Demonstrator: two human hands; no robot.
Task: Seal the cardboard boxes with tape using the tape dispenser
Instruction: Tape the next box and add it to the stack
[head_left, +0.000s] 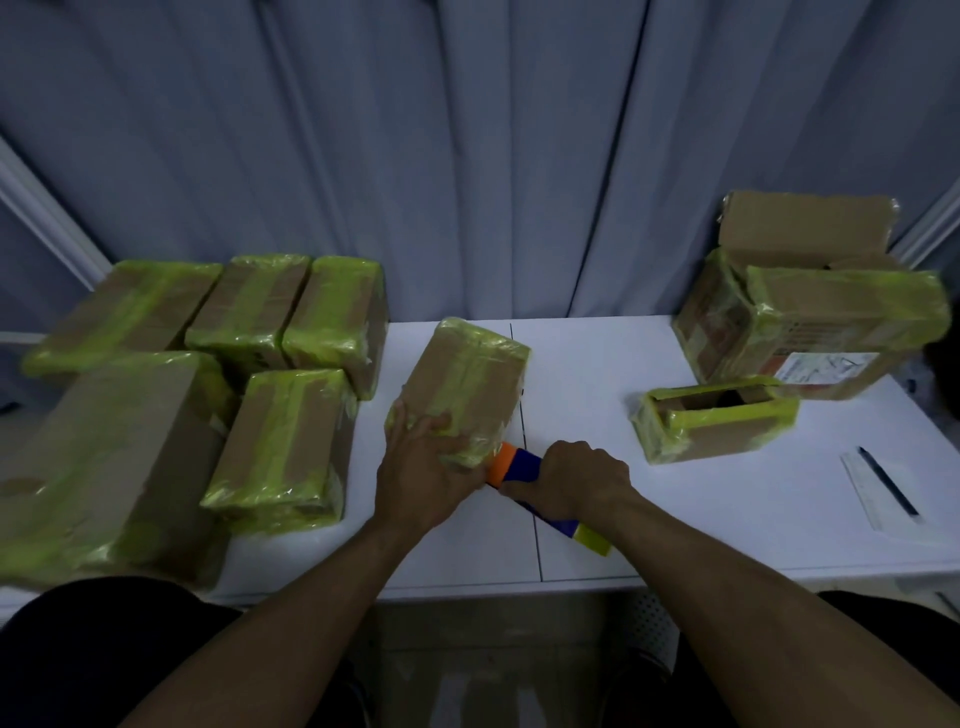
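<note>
Nothing is legible: the white label (826, 370) on the cardboard box (841, 312) at two o'clock (printed, reddish marks) is too blurred.

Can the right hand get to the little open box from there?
Probably yes: only bare table lies between the right hand and the little open box, though it grips the tape dispenser.

A cardboard box (462, 395) wrapped in yellow-green tape (457, 371) is held at its near end by the left grip (421, 462) on the white table (597, 364). A blue and orange tape dispenser (522, 464) is clasped by the right grip (576, 478), its orange end at the box's near corner.
</note>
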